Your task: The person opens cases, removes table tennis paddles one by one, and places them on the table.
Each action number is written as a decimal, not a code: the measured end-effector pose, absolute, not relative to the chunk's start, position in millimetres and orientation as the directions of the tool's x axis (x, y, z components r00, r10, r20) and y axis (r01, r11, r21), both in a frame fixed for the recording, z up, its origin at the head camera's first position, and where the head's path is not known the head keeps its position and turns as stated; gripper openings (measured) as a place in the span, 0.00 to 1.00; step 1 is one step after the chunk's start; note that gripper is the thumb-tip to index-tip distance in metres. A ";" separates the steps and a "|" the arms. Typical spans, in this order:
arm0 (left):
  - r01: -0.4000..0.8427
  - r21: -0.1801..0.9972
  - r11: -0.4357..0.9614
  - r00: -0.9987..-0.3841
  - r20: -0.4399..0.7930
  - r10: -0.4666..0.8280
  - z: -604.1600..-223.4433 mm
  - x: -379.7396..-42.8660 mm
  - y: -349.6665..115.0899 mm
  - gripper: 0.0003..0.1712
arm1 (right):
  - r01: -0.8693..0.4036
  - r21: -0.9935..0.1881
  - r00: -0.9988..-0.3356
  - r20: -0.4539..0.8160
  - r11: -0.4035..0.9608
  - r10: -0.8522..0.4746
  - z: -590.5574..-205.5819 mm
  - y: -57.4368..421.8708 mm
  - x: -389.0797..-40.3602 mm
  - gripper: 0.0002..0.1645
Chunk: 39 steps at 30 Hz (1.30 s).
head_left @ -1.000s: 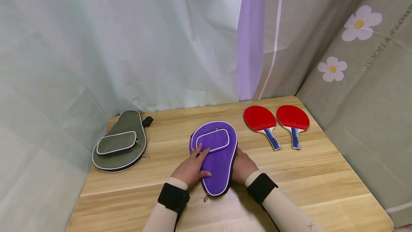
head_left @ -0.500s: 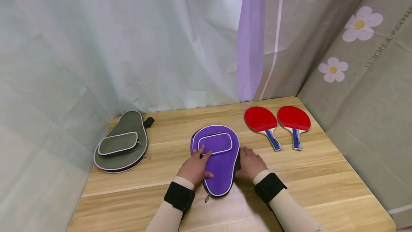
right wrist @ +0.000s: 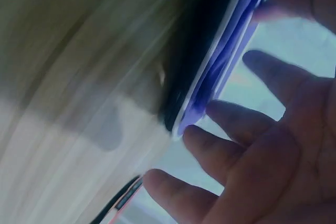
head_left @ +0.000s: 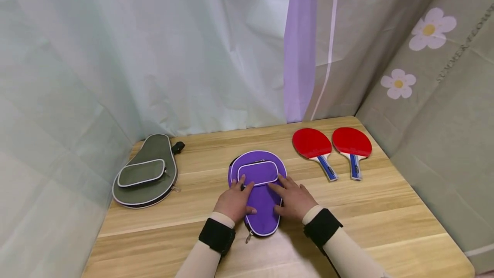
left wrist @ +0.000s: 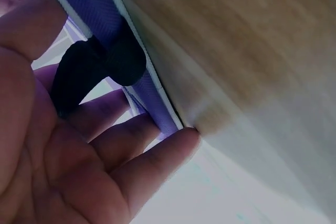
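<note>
Paddle case in purple is framed by left hand and right hand, fingers spread, seemingly to steady it.

head view | lettering reads "SUMMER FLOW", dark capitals, the word's end unclear at the frame edge | stands on: right-hand curtain, running slantwise up to the right | left bat handle, right bat handle: dark marks, too small to read
</note>
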<state>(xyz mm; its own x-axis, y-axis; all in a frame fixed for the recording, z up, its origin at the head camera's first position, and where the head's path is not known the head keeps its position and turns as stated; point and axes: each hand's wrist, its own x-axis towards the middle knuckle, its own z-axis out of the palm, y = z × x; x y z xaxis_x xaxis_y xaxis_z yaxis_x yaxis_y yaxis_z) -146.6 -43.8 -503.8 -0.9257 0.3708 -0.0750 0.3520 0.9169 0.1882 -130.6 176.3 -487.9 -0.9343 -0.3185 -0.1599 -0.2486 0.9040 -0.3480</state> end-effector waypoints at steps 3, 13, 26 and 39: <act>0.349 0.185 0.919 -0.927 -0.077 0.368 -501.9 -146.2 -42.7 0.50 | -0.280 -0.354 -0.922 -0.161 0.892 -0.353 -487.0 168.2 -127.4 0.42; 0.337 0.184 0.923 -0.932 -0.072 0.354 -499.3 -147.5 -35.1 0.49 | -0.365 -0.287 -0.897 -0.148 0.886 -0.417 -490.9 155.9 -121.9 0.42; 0.328 0.253 0.910 -0.934 -0.055 0.352 -505.8 -149.5 -34.9 0.53 | -0.460 -0.220 -0.864 -0.113 0.860 -0.490 -496.8 156.0 -137.6 0.39; 0.095 0.288 0.953 -0.974 -0.172 0.150 -495.7 -135.1 -45.4 0.69 | -0.359 -0.283 -0.887 -0.192 0.889 -0.419 -495.6 168.4 -177.2 0.41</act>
<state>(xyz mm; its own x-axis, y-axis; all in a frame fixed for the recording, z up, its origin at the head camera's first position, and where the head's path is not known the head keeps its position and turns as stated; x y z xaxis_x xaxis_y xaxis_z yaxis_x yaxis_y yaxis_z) -135.1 -45.4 -495.7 -0.9736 0.1495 -0.1723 0.0953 0.9529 0.2879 -177.2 168.4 -495.6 -0.8874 -0.4192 -0.1919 -0.3589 0.8893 -0.2833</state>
